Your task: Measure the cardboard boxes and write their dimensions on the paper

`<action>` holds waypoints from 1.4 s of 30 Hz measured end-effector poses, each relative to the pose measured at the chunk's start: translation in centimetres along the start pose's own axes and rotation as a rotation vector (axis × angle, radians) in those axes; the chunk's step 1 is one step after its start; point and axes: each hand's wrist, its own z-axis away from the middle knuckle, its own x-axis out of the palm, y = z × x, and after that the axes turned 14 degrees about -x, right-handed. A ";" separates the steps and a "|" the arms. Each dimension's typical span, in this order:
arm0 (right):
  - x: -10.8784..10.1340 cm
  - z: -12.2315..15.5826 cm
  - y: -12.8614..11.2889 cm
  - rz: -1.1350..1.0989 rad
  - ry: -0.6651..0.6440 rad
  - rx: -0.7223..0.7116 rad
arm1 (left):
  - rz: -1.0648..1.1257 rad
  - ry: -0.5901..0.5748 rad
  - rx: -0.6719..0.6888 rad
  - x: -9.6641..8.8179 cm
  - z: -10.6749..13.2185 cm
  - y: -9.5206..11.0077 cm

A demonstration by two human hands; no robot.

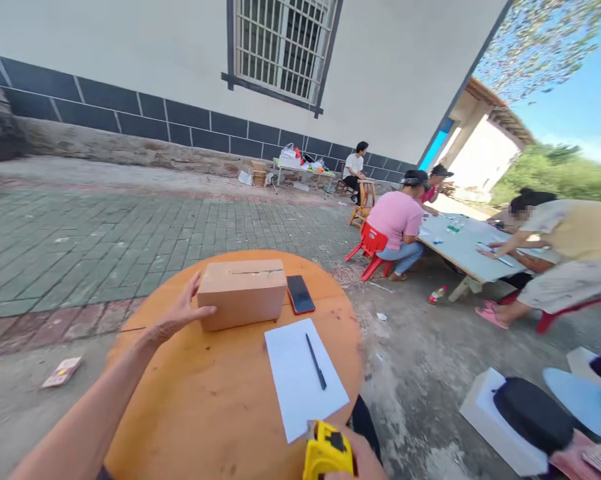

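My left hand (186, 308) grips the left end of a brown cardboard box (243, 297), thumb on its front face and fingers round the side. The box lies on a round orange wooden table (205, 393), with a slit along its top. At the near edge my right hand (361, 460) is closed round a yellow tape measure (328, 448); its metal tip shows at the case, and part of the hand is cut off by the frame. A white sheet of paper (290, 380) lies between, with a black pen (316, 363) on it. Right of the box rests a dark phone (300, 294).
Several people sit or lean at a grey table (485, 257) on the right. White boxes (500, 427) with a black cap (533, 413) stand at the lower right. A bottle (437, 295) is on the ground. A small table (305, 171) with bags stands by the wall.
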 end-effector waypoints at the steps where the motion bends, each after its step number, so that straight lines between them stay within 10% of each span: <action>1: 0.4 -0.4 0.3 0.017 -0.038 -0.008 | -0.023 0.022 0.006 0.1 -0.6 -0.8; 5: 1.4 -3.2 1.3 0.022 -0.069 0.012 | -0.099 0.241 0.065 -0.2 -3.3 -3.0; 9: 1.7 -3.3 0.5 -0.051 -0.036 -0.032 | -0.486 0.368 0.341 -1.0 -3.9 0.5; 13: 1.7 -1.5 -1.1 -0.159 -0.031 -0.139 | -0.856 0.208 0.553 0.3 -3.6 7.3; 16: 1.7 -0.5 -1.4 -0.097 -0.054 -0.186 | -1.046 -0.007 0.352 1.7 -4.2 11.1; 22: 0.8 1.2 -1.0 -0.105 0.027 -0.116 | -1.079 -0.113 0.231 2.0 -4.8 12.4; 30: 0.7 1.1 -1.7 -0.048 0.123 -0.076 | -1.051 -0.068 0.251 -2.9 6.3 10.3; 38: 1.0 -1.5 -4.0 0.122 0.061 -0.201 | -0.981 -0.064 0.267 -1.4 12.8 9.0; 42: 0.8 -3.2 -6.8 0.391 0.023 -0.284 | -0.629 0.118 0.277 -0.9 15.6 10.5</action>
